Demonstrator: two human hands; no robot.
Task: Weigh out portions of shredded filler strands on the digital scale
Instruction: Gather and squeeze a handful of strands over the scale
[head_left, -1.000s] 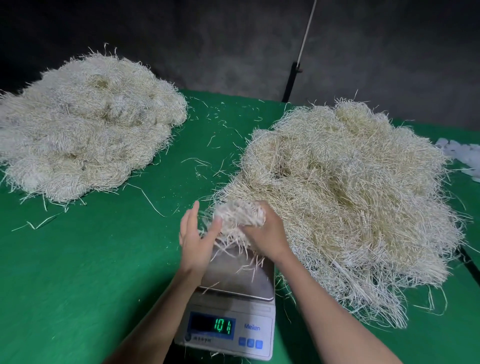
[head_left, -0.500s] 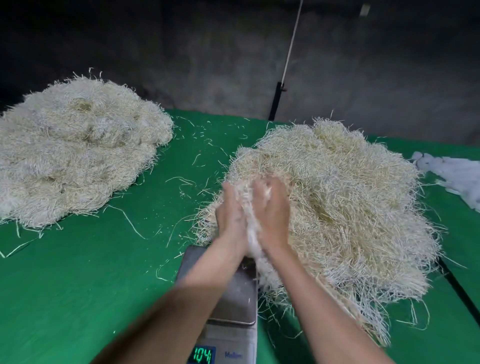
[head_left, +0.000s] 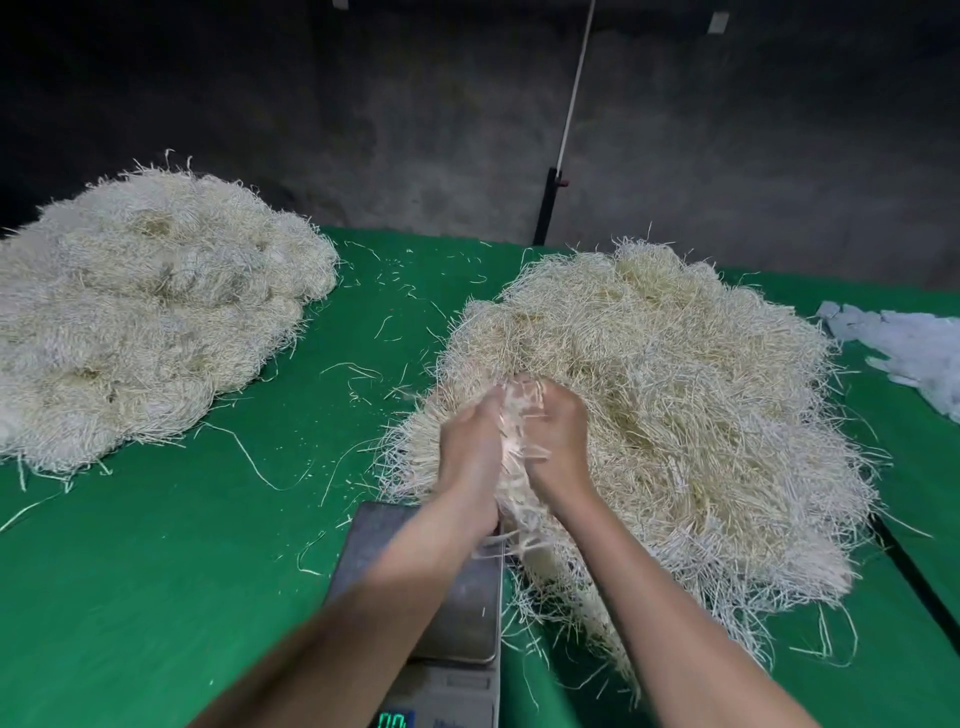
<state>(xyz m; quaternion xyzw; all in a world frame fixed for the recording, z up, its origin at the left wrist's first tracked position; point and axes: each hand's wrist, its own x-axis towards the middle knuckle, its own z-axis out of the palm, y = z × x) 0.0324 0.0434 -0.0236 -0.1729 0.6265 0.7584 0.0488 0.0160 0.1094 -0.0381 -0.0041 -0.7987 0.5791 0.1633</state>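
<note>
Holding a small pale bunch of shredded filler strands (head_left: 515, 441) between them, the left hand (head_left: 467, 441) and right hand (head_left: 560, 434) are curling round it just above the far edge of the grey steel-topped digital scale (head_left: 375, 535).
</note>
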